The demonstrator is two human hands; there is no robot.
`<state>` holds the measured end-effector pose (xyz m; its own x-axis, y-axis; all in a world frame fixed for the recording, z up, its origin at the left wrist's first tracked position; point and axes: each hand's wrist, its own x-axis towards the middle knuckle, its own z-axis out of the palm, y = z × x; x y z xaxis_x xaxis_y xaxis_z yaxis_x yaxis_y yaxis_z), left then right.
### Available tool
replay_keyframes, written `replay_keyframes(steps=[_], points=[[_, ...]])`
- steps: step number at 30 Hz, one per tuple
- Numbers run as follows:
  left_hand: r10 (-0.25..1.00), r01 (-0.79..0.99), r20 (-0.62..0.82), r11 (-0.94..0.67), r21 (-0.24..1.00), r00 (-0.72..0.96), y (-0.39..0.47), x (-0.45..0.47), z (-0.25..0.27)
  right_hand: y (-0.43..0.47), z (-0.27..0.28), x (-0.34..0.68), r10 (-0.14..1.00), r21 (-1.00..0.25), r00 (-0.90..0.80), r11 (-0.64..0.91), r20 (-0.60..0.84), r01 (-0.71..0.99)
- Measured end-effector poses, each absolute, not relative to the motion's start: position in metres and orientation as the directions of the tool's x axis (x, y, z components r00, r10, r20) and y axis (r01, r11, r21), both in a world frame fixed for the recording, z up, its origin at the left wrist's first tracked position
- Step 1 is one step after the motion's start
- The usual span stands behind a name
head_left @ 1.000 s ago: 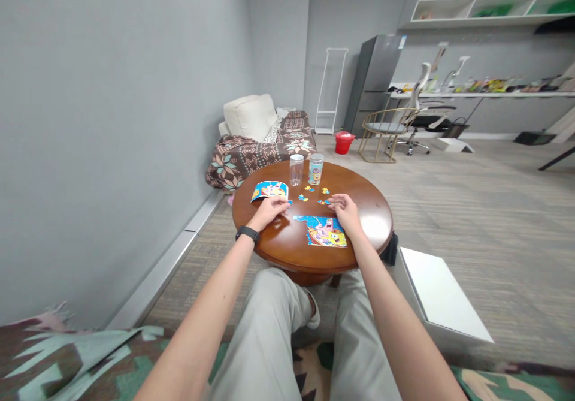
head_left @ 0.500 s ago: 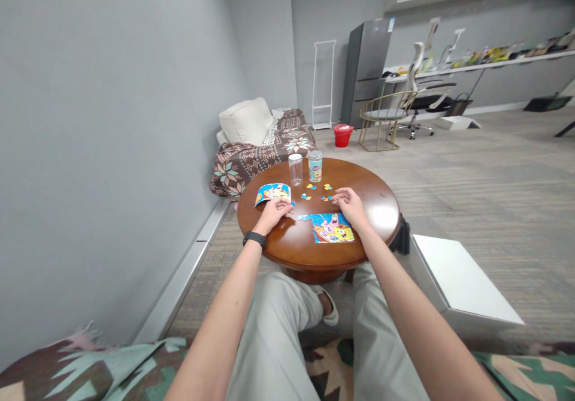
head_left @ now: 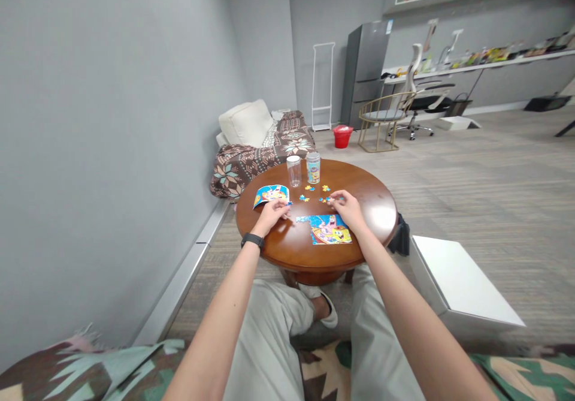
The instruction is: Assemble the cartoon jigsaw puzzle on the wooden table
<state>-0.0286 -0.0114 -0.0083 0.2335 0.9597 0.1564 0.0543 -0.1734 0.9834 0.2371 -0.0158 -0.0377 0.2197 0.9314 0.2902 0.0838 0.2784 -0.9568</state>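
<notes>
My left hand (head_left: 272, 215), with a black band at the wrist, is closed at the fingertips on a small blue puzzle piece (head_left: 290, 202). It hovers beside a curled picture sheet (head_left: 271, 193) with the same cartoon. Over on the right, my right hand (head_left: 348, 210) has its fingers slightly apart, the tips at loose puzzle pieces (head_left: 323, 199). A partly joined jigsaw puzzle (head_left: 330, 229) lies flat below the hands, its upper left row jutting out to the left. More loose pieces (head_left: 304, 198) lie behind it.
A clear jar (head_left: 294, 173) with a white lid and a printed cartoon can (head_left: 313, 168) stand at the back of the round wooden table (head_left: 372, 194). A white box (head_left: 465, 278) is on the floor to the right. A covered couch (head_left: 265, 161) stands beyond the table.
My right hand has moved slightly left, its fingertips now at the loose pieces. My left hand has barely moved. The whole view has shifted a little.
</notes>
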Motion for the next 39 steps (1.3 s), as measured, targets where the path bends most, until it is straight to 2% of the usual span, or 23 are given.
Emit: replay_keyframes(steps=[6, 12, 17, 21, 29, 35, 39], points=[[0.958, 0.093, 0.142, -0.17, 0.981, 0.25, -0.01, -0.031, -0.008, -0.018, -0.035, 0.236, 0.941, -0.96, 0.195, 0.266, 0.278, 0.084], [0.959, 0.026, 0.163, -0.174, 0.984, 0.233, -0.006, -0.032, -0.013, -0.016, -0.035, 0.234, 0.941, -0.96, 0.193, 0.279, 0.277, 0.017], [0.952, 0.043, 0.233, -0.246, 0.968, 0.196, -0.006, -0.033, -0.015, -0.017, -0.035, 0.235, 0.935, -0.958, 0.222, 0.251, 0.277, 0.139], [0.956, 0.053, 0.217, -0.231, 0.971, 0.197, -0.007, -0.033, -0.015, -0.019, -0.034, 0.238, 0.903, -0.914, 0.251, 0.27, 0.349, 0.303], [0.96, -0.038, 0.208, -0.204, 0.978, 0.187, -0.001, -0.034, -0.019, -0.025, -0.028, 0.236, 0.934, -0.925, 0.161, 0.269, 0.319, 0.27], [0.955, -0.037, 0.222, -0.219, 0.975, 0.197, -0.001, -0.036, -0.02, -0.025, -0.027, 0.235, 0.931, -0.926, 0.162, 0.283, 0.328, 0.251], [0.956, -0.041, 0.214, -0.21, 0.977, 0.203, -0.001, -0.036, -0.019, -0.023, -0.029, 0.237, 0.937, -0.937, 0.194, 0.239, 0.291, 0.253]])
